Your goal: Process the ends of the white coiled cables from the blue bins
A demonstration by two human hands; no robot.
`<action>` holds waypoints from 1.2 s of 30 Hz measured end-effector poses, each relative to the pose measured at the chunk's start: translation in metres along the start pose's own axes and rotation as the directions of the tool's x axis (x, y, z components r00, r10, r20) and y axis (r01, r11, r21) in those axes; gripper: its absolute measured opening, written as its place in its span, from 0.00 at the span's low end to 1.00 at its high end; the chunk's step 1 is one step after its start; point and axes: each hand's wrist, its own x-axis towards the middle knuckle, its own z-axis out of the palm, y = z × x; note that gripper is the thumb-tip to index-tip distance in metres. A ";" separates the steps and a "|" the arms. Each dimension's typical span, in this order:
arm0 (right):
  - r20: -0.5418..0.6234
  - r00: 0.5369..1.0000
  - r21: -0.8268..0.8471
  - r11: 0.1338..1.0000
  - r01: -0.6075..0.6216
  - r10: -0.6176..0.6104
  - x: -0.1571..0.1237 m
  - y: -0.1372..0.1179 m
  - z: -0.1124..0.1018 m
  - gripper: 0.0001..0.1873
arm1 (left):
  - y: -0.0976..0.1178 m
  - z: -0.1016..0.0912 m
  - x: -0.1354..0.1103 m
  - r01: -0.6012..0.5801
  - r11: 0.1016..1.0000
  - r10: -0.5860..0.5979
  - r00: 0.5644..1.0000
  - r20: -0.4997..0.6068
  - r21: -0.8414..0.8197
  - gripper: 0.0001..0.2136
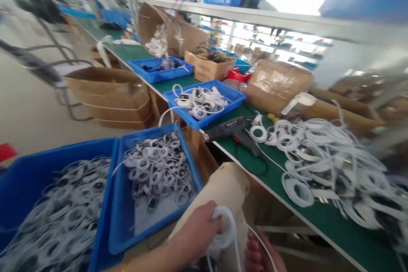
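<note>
Pinching one white cable coil above the leg: light, springy, grab the bundle

Left hand (201,230) is closed on the left side of a round, white, plastic-sheathed cable coil (225,237). The coil sits near the bottom of the view, against or just above a beige cloth-covered leg (219,187), contact unclear. Right hand (264,255) is at the lower edge, partly cut off, with a loose white cable run crossing in front; can't tell whether its fingers grip anything.

Handling, my read: light, flexible, a bit springy; smooth sheath, so probably mildly slippery. Cable should take squeezing; any end joint would be the fragile bit. Best hold is across the wound turns so the loops stay together; avoid lifting by a loose tail.

Counts:
- Coil in hand: 1.
- Deep blue plastic bins (35,174), left of the leg: 2, both with white coils heaped inside, too tangled to count.
- Shallow blue plastic trays (219,114) on the green-topped bench (318,216): 2 clear ones; nearer has white cables, farther has dark parts.
- Black pistol-shaped heat gun (234,129): 1, lying on the bench.
- Heap of white coiled cables (344,153), bench right: 1; coils overlap, no count.
- Large open brown cardboard box (121,112), beyond the bins: 1.
</note>
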 end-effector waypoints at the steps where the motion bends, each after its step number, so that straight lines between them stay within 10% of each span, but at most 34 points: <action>1: -0.027 0.998 0.046 0.997 -0.057 0.059 -0.002 0.000 -0.001 0.37 | -0.010 0.004 0.009 0.007 0.998 -0.007 1.000 0.006 0.055 0.04; 6: -0.127 0.982 0.503 0.862 -0.056 0.137 -0.015 -0.019 0.002 0.26 | -0.052 0.016 0.042 -0.096 0.956 0.060 0.989 0.137 0.276 0.07; 12: -0.259 0.966 0.517 0.844 0.139 -0.001 -0.015 -0.044 0.013 0.25 | -0.061 0.017 0.051 -0.227 0.881 0.244 0.970 0.011 0.416 0.18; 16: -0.228 0.973 0.430 0.895 0.120 -0.021 -0.011 -0.043 0.028 0.25 | -0.012 0.014 0.045 -0.412 0.911 0.411 0.911 -0.031 -0.029 0.15; 20: -0.251 0.967 0.247 0.964 0.100 -0.036 -0.016 -0.045 0.044 0.29 | 0.040 0.010 0.033 -0.230 0.834 0.234 0.971 -0.056 -0.501 0.20; 24: -0.217 0.975 0.169 0.983 0.078 -0.040 -0.024 -0.050 0.055 0.31 | 0.059 0.008 0.026 -0.193 0.766 0.184 0.980 -0.078 -0.613 0.19; 30: -0.245 0.968 0.297 0.955 0.027 0.049 -0.017 -0.058 0.053 0.27 | 0.053 0.003 0.028 -0.223 0.839 0.218 0.974 -0.069 -0.496 0.20; 36: -0.510 0.850 0.420 0.825 0.378 -0.130 0.014 -0.091 0.019 0.16 | 0.016 0.004 0.033 -0.501 0.864 0.493 0.823 0.283 -0.050 0.16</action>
